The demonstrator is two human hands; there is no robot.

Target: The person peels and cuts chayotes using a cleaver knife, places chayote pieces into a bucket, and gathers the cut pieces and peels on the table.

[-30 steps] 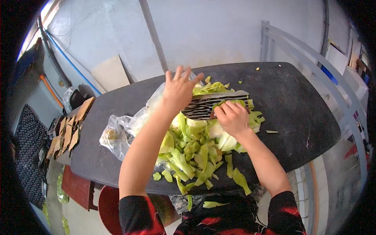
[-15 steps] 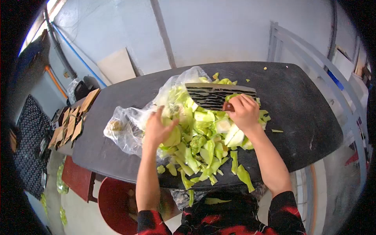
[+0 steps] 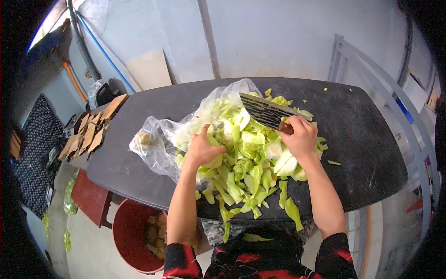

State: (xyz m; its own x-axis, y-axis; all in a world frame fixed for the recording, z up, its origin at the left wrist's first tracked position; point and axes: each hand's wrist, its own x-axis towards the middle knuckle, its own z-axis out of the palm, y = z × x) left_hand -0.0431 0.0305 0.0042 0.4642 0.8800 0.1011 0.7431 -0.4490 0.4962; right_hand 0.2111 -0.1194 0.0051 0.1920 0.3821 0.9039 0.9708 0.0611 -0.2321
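Your left hand (image 3: pixel 204 149) has curled round a green chunk (image 3: pixel 214 161), grip uncertain, left in the pile (image 3: pixel 243 169) on the tabletop (image 3: pixel 125 135); farther right, your right hand (image 3: pixel 301 138) clamps the tilted cleaver (image 3: pixel 265 111). Seemingly you're picking a piece; next calls for steadying it.

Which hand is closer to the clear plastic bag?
Left. The left hand is at the edge of the clear plastic bag; the right hand is farther off, across the vegetable pieces, gripping the cleaver.
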